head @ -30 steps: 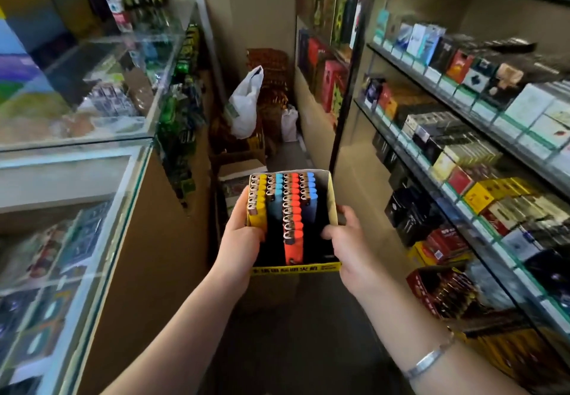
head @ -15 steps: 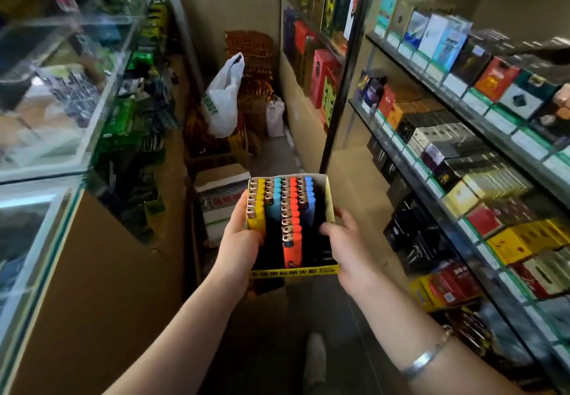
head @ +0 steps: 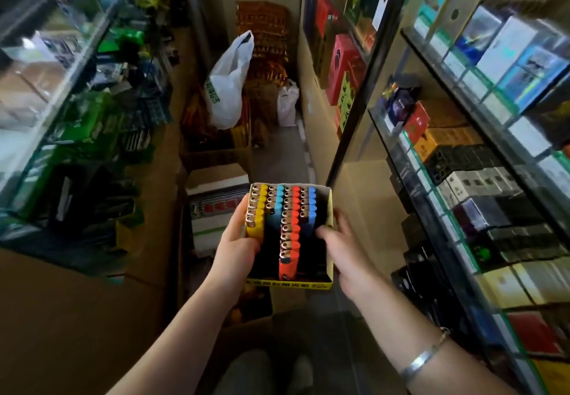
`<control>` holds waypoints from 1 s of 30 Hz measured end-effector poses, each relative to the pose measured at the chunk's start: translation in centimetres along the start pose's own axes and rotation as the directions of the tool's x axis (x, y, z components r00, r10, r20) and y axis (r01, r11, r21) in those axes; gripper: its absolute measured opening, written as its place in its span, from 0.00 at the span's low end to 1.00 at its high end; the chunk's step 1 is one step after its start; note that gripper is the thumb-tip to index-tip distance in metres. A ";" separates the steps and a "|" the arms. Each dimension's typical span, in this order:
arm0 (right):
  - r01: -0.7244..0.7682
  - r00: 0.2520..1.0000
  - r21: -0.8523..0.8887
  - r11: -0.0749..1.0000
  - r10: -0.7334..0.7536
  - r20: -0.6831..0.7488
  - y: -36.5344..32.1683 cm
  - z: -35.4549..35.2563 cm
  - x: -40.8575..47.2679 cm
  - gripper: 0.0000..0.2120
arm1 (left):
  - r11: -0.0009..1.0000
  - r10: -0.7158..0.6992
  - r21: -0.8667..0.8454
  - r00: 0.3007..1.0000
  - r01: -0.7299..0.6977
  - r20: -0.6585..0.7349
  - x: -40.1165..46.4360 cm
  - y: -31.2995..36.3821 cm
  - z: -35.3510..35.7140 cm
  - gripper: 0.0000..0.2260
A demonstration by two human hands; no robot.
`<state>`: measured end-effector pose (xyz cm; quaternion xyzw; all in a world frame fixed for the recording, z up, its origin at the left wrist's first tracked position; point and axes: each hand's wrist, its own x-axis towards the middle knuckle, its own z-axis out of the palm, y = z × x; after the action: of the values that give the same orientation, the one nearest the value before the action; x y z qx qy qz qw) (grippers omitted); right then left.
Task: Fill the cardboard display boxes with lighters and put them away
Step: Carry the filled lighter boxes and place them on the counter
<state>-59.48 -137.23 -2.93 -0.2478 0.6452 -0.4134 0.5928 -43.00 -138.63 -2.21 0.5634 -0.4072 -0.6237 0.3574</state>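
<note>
A yellow-edged cardboard display box (head: 329,212) is carried at waist height in a narrow shop aisle. Inside stand rows of lighters (head: 288,231) in yellow, light blue, orange-red and blue; the right end of the box looks dark and unfilled. My left hand (head: 236,249) grips the box's left side, thumb over the yellow row. My right hand (head: 342,246) grips the right side, thumb inside over the rim. A silver bracelet sits on the right wrist.
A glass counter (head: 55,92) with goods runs along the left. Glass shelves (head: 462,160) of cigarette packs line the right. Ahead on the floor stand cartons (head: 216,184), a white plastic bag (head: 229,83) and stacked orange packages (head: 265,33). A foot shows below.
I have walked forward down the aisle with the box held the same way; the counter has slid past on the left and the floor cartons are closer.
</note>
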 end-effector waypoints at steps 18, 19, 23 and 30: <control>-0.085 0.931 0.147 0.985 0.131 -0.340 -0.8 -3.0 15.9 0.09 | 0.979 -0.150 0.177 0.952 0.105 0.267 18.7 0.5 4.4 0.39; -0.080 0.924 0.176 0.981 0.139 -0.357 -0.6 -3.6 17.0 0.08 | 0.978 -0.167 0.167 0.946 0.124 0.276 19.8 0.0 5.0 0.38; -0.038 0.904 0.360 0.932 0.185 -0.384 0.7 -6.0 21.7 0.11 | 0.967 -0.238 0.158 0.936 0.202 0.261 24.3 -2.3 7.9 0.28; 0.039 0.847 0.456 0.889 0.212 -0.487 3.7 -10.7 30.6 0.15 | 0.934 -0.357 0.088 0.889 0.347 0.286 31.8 -7.8 13.6 0.22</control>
<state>-74.57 -157.42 -23.61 0.0482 0.6793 -0.5748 0.4537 -59.93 -162.71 -21.98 0.5335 -0.3579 -0.7488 0.1633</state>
